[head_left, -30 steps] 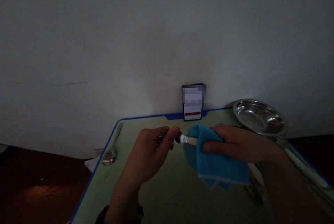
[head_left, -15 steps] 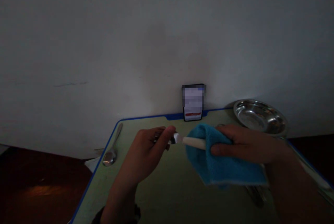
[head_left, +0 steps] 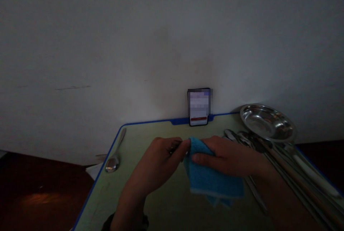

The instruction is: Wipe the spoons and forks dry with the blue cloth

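Above the middle of the table, my left hand is closed around the metal end of a pale-handled utensil. Dark slots or prongs show between its fingers, but most of the utensil is hidden, so its exact kind is unclear. Beside it, my right hand grips a folded blue cloth, thumb on the near side. The cloth is wrapped over the utensil's handle, which it covers, and its edge meets my left fingertips. The loose part of the cloth hangs down below my right hand.
A metal spoon lies along the left side of the green table. Several long utensils lie at the right, partly under my right arm. Behind them sits a steel bowl. A phone leans against the wall.
My right hand and the cloth have slid left along the utensil, up to my left fingers. The pale handle is now covered, and the utensils at the right show more.
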